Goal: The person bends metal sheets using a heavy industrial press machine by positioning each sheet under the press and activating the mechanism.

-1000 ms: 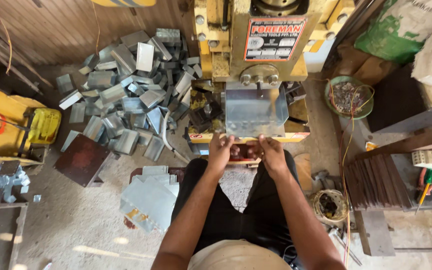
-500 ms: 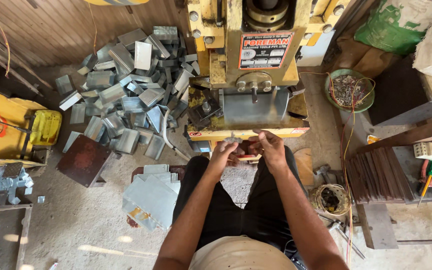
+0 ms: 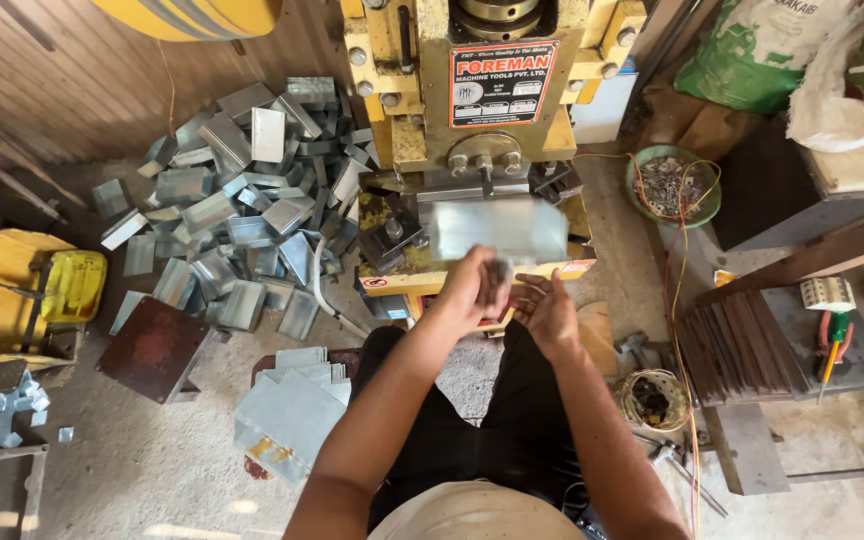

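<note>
My left hand [image 3: 472,290] grips a bent grey sheet-metal piece [image 3: 498,229], blurred by motion, held up in front of the yellow press machine [image 3: 472,110]. My right hand [image 3: 549,308] is just to its right, fingers apart and empty, near the press bed's front edge [image 3: 402,282]. Both hands hover over my lap, just in front of the press tooling [image 3: 487,180].
A heap of formed metal pieces [image 3: 242,200] lies on the floor at left. Flat sheet blanks [image 3: 287,410] are stacked by my left knee beside a dark block [image 3: 152,348]. A green bowl of small parts [image 3: 672,185] and a rack of dark plates [image 3: 742,345] sit right.
The metal piece has come out of the press and is lifted by my left hand. My right hand has let go and opened. The head view shifted slightly.
</note>
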